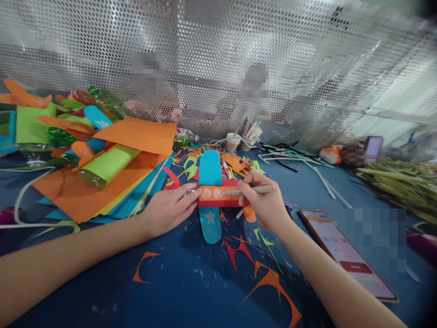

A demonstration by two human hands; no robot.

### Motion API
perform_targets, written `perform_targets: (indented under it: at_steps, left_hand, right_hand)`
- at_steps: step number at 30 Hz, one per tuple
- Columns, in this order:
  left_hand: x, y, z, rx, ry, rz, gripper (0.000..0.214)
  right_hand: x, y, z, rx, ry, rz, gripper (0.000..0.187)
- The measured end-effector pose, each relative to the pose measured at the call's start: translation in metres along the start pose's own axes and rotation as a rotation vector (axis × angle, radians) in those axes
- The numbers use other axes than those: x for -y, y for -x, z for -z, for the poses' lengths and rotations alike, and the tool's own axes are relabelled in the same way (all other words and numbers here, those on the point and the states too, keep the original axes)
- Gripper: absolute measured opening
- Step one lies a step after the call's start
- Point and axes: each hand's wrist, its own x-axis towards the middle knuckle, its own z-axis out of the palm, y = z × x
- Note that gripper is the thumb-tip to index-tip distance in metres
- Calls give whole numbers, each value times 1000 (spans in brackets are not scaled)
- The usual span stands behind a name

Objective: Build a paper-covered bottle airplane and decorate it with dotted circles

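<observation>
A handmade toy airplane (pixel 225 203) lies crosswise before me, its body wrapped in red paper with an orange strip along it. Pale round window shapes (pixel 206 194) mark the strip. One blue wing (pixel 210 168) points away from me; the other blue wing (pixel 209 234), bearing a pale star, points toward me. My left hand (pixel 170 207) grips the body's left end, fingers closed on it. In my right hand (pixel 261 200), a pale pen (pixel 262 188) is pinched, its tip at one of the round shapes. Part of the body's right end is hidden behind that hand.
Orange paper sheets (pixel 58 191) and paper-wrapped bottles (pixel 109 166) pile up at the left. Cut scraps (pixel 273 282) litter the blue table (pixel 164 300). A phone (pixel 348 259) lies right, near dry leaves (pixel 403 182). Cups (pixel 232 142) stand before a perforated silver screen (pixel 211 59).
</observation>
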Motion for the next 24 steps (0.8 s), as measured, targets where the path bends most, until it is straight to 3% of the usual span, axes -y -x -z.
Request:
perform_targets:
  at_steps: [20,24]
  left_hand:
    - [0,1,-2,-1,-3,-4,31]
    - [1,1,-1,14,7,8,31]
  right_hand:
    - [-2,1,-2,64,-71,-23,16]
    - [2,2,0,-38,-131,21,24]
